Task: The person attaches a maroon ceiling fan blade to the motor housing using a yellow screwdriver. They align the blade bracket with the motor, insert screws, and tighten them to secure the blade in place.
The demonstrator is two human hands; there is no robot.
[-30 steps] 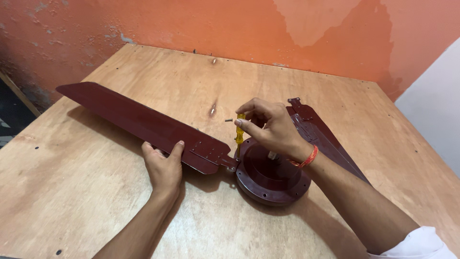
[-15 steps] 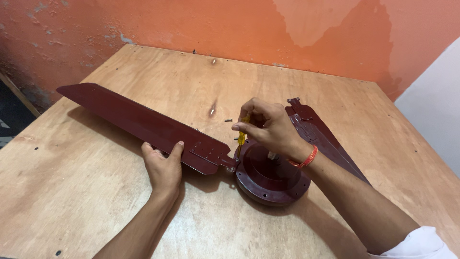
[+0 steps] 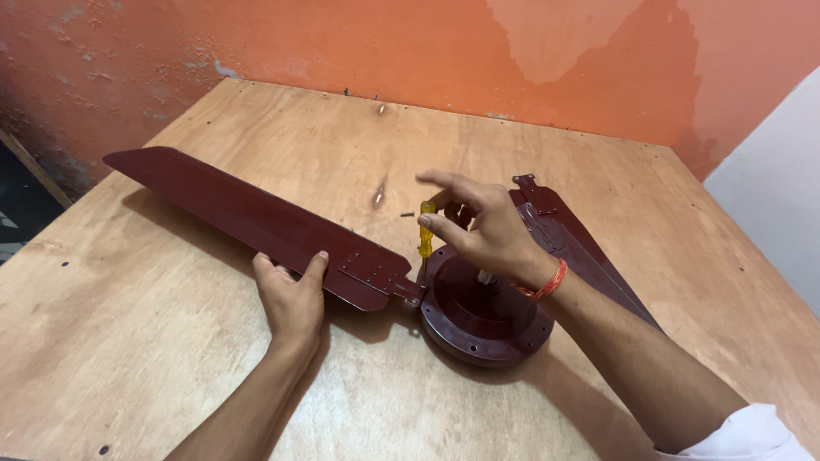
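Observation:
A dark red ceiling fan blade lies across the plywood table, its bracket end meeting the round dark red fan motor housing. My left hand grips the blade's near edge beside the bracket. My right hand holds a yellow-handled screwdriver upright by its handle, tip down at the joint between blade bracket and housing. The forefinger sticks out straight. More blades lie behind my right forearm, partly hidden.
A small loose screw lies on the table just behind the screwdriver. An orange wall runs along the table's far edge. A white surface stands at the right.
My right hand's fingers have shifted on the screwdriver handle, the forefinger now stretched out. The left hand and blade have stayed put.

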